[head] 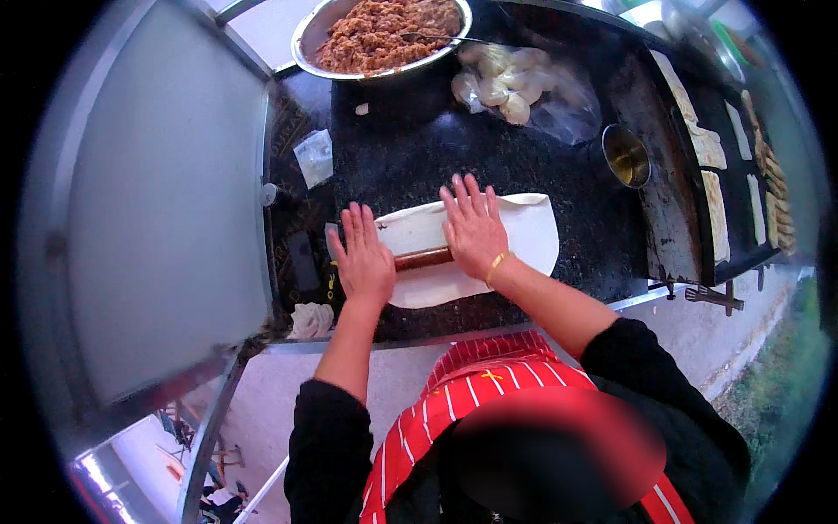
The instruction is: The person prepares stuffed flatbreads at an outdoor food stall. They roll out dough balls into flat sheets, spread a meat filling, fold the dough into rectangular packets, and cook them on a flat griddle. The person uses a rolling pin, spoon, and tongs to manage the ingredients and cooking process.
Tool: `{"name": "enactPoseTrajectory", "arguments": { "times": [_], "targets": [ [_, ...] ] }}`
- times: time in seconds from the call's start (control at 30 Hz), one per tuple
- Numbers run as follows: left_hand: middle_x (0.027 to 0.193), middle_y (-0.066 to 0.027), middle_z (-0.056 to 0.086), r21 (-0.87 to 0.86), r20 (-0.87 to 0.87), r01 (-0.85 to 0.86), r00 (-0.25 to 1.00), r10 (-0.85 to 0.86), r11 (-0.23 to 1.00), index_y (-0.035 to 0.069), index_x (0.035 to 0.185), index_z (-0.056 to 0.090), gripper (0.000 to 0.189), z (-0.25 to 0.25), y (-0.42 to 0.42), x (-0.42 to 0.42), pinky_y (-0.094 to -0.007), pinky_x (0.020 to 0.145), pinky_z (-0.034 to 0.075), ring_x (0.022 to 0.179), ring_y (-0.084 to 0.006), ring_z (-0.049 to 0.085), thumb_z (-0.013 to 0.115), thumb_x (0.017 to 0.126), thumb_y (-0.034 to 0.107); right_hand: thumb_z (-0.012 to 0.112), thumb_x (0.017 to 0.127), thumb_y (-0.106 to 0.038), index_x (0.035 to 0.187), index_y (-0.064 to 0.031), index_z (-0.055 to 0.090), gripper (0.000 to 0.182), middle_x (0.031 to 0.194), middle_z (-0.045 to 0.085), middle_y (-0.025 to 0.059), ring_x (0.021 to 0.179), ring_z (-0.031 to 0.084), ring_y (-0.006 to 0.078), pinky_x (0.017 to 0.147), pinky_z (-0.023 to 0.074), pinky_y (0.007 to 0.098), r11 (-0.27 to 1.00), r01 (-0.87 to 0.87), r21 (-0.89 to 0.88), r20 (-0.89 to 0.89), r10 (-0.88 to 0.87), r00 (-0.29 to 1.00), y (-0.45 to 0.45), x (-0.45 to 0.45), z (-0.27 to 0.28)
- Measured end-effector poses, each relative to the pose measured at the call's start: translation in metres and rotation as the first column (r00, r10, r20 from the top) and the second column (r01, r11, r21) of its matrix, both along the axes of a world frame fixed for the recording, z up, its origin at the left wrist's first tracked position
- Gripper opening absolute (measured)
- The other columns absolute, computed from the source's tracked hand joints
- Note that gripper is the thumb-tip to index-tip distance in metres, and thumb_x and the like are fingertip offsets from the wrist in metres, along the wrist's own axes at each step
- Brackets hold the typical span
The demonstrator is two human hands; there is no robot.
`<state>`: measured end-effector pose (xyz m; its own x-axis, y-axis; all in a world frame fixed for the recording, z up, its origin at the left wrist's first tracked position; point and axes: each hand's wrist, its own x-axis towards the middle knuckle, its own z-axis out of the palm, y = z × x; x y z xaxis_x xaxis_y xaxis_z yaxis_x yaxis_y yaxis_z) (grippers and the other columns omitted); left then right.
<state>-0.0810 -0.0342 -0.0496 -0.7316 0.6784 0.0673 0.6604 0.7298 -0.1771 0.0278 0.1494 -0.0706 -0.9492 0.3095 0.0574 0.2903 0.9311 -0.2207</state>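
Note:
A flattened sheet of pale dough [533, 229] lies on the black worktop in front of me, its far edge slightly folded. Across it rests a brown wooden rolling pin [424, 258]. My left hand [364, 259] presses flat on the pin's left end, fingers extended. On the pin's right part lies my right hand [476, 229], palm down with the fingers spread; a yellow band circles that wrist. Neither hand curls around the pin, and both palms hide its ends.
A metal bowl [302, 56] of minced filling stands at the back, beside dough balls in a clear plastic bag [514, 85]. A metal cup of oil [626, 157] sits right, near a griddle with flat breads [715, 213]. Left are a crumpled cloth [311, 321] and a plastic packet [315, 159].

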Motion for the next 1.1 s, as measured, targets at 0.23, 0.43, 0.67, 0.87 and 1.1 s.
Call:
{"name": "enactPoseTrajectory", "arguments": {
  "times": [0.23, 0.43, 0.67, 0.87, 1.1],
  "targets": [
    [0.155, -0.0151, 0.035, 0.086, 0.138, 0.074, 0.987, -0.085, 0.994, 0.002, 0.145, 0.042, 0.054, -0.002, -0.033, 0.039, -0.0523, 0.12, 0.012, 0.147, -0.0338, 0.023, 0.044, 0.098, 0.028, 0.043, 0.099, -0.033, 0.143, -0.0058, 0.045, 0.052, 0.154, 0.035, 0.0157, 0.146, 0.025, 0.0336, 0.119, 0.0151, 0.0533, 0.998, -0.049, -0.035, -0.078, 0.046, 0.996, -0.025, 0.041, -0.006],
    [0.143, -0.016, 0.049, 0.407, 0.222, 0.173, 0.934, -0.281, 0.897, 0.003, 0.136, 0.051, 0.048, -0.007, -0.084, 0.089, -0.0525, 0.115, 0.027, 0.138, -0.0355, 0.04, 0.059, 0.091, 0.013, 0.055, 0.093, -0.027, 0.14, -0.003, 0.046, 0.053, 0.148, 0.043, 0.0175, 0.142, 0.032, 0.0365, 0.117, 0.0232, 0.0529, 0.99, -0.097, -0.105, -0.09, 0.088, 0.992, -0.062, 0.103, 0.004],
    [0.124, -0.0098, 0.063, 0.498, 0.274, 0.21, 0.882, -0.383, 0.841, 0.005, 0.127, 0.06, 0.043, -0.012, -0.098, 0.105, -0.0474, 0.106, 0.037, 0.117, -0.0297, 0.057, 0.062, 0.084, 0.008, 0.065, 0.079, -0.017, 0.12, -0.0084, 0.059, 0.043, 0.122, 0.061, 0.0129, 0.116, 0.055, 0.0325, 0.103, 0.0396, 0.0459, 0.967, -0.142, -0.213, -0.281, 0.078, 0.957, -0.056, 0.143, 0.007],
    [0.147, -0.018, 0.044, 0.41, 0.282, 0.188, 0.904, -0.321, 0.892, 0.001, 0.135, 0.053, 0.05, 0.004, -0.012, 0.128, -0.0527, 0.116, 0.02, 0.139, -0.0352, 0.037, 0.06, 0.09, 0.02, 0.06, 0.088, -0.022, 0.131, -0.0053, 0.055, 0.047, 0.135, 0.054, 0.0155, 0.126, 0.048, 0.0341, 0.109, 0.0336, 0.0474, 0.99, 0.106, -0.09, -0.23, -0.124, 0.965, 0.0, 0.155, 0.01],
    [0.16, -0.016, 0.023, 0.174, -0.019, 0.138, 0.99, -0.137, 0.975, 0.003, 0.151, 0.032, 0.07, -0.013, 0.105, 0.026, -0.0567, 0.119, 0.004, 0.15, -0.0312, 0.016, 0.053, 0.094, 0.04, 0.052, 0.094, -0.028, 0.15, -0.002, 0.031, 0.065, 0.156, 0.029, 0.0204, 0.146, 0.023, 0.0373, 0.117, 0.0177, 0.0568, 0.927, 0.372, 0.04, -0.162, -0.361, 0.918, 0.07, 0.056, 0.003]
  ]
}}
